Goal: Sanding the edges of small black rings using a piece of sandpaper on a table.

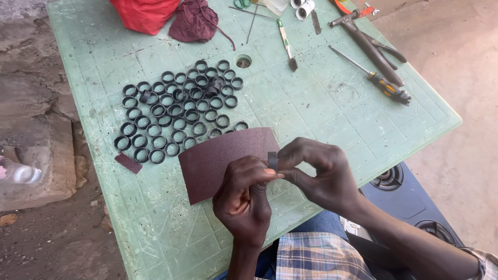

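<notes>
A small black ring (272, 159) is pinched between both hands, just above a dark red sanding sheet (218, 161) on the green counter (332, 109). The left hand (244, 199) and right hand (319, 173) both grip it. It looks like rubbing time; next it needs a steady press on the sheet. Many rings (176, 109) wait nearby.

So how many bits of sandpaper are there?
2. A big sheet under the left hand, which holds a ring with the right hand. A small scrap left of it. More could hide under the cloths.
</notes>
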